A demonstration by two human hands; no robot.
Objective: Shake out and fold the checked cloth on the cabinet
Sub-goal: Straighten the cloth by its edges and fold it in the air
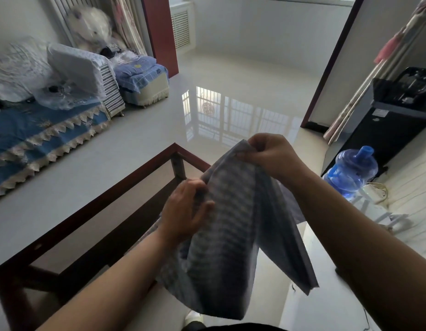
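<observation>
While I hold the blue-grey checked cloth (228, 235) in mid-air over a dark wood-framed glass table (92, 204) | left hand (187, 210) pinches its side edge | right hand (270, 156) clamps the top corner, higher, so it hangs free to shake.

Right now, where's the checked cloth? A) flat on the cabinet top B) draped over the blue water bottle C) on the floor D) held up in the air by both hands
D: the checked cloth hangs in the air, pinched at its top edge by the right hand and gripped at its side by the left hand.
</observation>
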